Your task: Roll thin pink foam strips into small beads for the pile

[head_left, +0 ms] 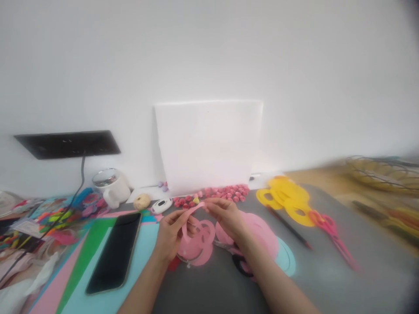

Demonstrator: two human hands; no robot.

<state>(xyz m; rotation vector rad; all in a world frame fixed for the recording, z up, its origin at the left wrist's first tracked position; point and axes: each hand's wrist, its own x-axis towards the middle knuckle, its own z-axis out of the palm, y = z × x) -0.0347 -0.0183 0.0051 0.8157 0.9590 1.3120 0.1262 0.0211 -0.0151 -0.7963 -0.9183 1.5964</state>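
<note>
Between my two hands, above the table, stretches a curved pink paper strip (194, 209). My left hand (170, 233) pinches its left part with thumb and fingers. The right end is pinched in the fingertips of my right hand (225, 216). Just below them, pink paper cutouts with ring-shaped pieces (207, 233) overlap on the grey mat (209, 290). Pink paper rounds (262, 231) lie beside and partly behind my right wrist. Black-handled scissors (241, 265) rest near that forearm, partly hidden by it.
A phone (115, 253) lies on coloured paper sheets at left, near a white mug (113, 189). Red beads (229, 192) sit before a white board (209, 144). Yellow cutouts (284, 196), a pencil (291, 229) and pink scissors (334, 235) lie at right.
</note>
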